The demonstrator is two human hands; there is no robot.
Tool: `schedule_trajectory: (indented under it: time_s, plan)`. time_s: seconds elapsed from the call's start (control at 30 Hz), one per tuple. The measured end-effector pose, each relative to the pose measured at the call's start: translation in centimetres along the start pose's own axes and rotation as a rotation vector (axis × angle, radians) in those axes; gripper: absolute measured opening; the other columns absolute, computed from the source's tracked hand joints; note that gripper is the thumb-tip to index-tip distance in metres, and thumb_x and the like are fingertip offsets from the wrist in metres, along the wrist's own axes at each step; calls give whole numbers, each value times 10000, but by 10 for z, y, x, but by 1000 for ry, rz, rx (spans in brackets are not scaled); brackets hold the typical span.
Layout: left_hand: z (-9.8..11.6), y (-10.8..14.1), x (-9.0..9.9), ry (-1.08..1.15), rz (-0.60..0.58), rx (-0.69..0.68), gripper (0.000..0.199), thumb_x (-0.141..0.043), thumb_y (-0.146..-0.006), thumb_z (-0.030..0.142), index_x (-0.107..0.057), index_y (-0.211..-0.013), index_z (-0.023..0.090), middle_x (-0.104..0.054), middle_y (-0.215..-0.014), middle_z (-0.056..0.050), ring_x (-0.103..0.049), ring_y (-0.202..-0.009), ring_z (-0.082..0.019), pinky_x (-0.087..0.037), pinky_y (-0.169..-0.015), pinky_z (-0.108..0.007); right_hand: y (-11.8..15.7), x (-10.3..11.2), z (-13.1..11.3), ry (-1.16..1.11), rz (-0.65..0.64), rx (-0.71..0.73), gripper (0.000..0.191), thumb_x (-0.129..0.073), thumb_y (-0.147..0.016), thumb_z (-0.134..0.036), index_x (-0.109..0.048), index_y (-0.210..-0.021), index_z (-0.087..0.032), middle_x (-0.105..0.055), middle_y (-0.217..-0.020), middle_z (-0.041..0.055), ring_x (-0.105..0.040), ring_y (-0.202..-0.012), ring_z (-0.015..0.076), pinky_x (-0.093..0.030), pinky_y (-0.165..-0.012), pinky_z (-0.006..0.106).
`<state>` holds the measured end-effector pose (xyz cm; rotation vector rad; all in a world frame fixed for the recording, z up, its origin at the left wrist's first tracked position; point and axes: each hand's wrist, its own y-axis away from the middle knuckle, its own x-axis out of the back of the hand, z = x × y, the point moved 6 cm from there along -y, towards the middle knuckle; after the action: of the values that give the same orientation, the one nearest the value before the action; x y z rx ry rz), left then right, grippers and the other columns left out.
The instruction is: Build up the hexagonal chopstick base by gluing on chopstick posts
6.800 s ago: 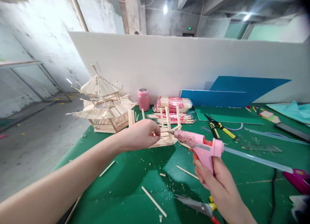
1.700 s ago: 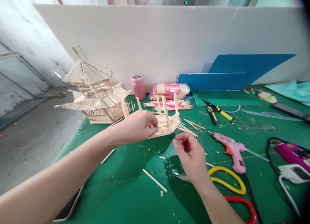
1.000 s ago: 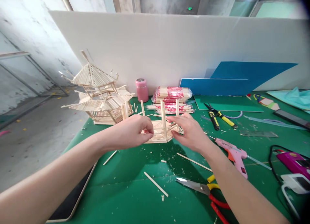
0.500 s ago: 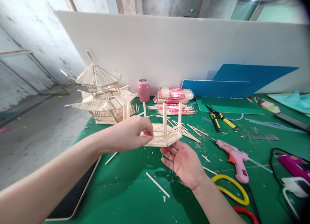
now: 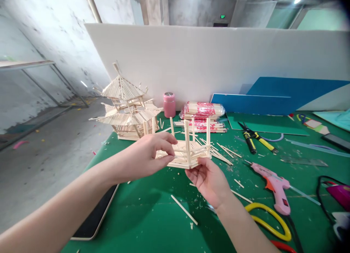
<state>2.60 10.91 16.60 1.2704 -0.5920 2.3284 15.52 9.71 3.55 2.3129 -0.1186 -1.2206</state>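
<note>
A small frame of pale wooden sticks (image 5: 188, 145), with several upright posts, is held above the green table. My right hand (image 5: 209, 180) grips its near right edge, thumb on top and fingers beneath. My left hand (image 5: 157, 152) is over its left side, with thumb and forefinger close together at the near edge; whatever lies between the fingertips is too small to make out. Behind my left hand stands a tiered stick pavilion (image 5: 123, 107) with a pointed roof.
Beyond the frame are a pink jar (image 5: 169, 105), wrapped stick bundles (image 5: 202, 110) and loose sticks. To the right lie pliers (image 5: 254, 138), a pink glue gun (image 5: 273, 187) and yellow handles (image 5: 269, 218). A dark tablet (image 5: 95, 213) lies at the lower left.
My right hand has closed from an open palm onto the frame's edge. The frame has turned slightly, showing more posts. The whole view has shifted, so the background sits further right.
</note>
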Motion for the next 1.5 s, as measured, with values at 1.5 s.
schedule_trajectory:
  time_s: [1.5]
  plan:
    - [2,54,-54,22,1107,360,91,-555,-772,185,-630,-738,147,-622,-730,-32,-577,-664,-132,-463,-613,-251,16,-30,40,-152,-29,158,165,-550,-645,-147,-621,-794,-136,-683,-692,13,-635,-680,138,-516,-590,223]
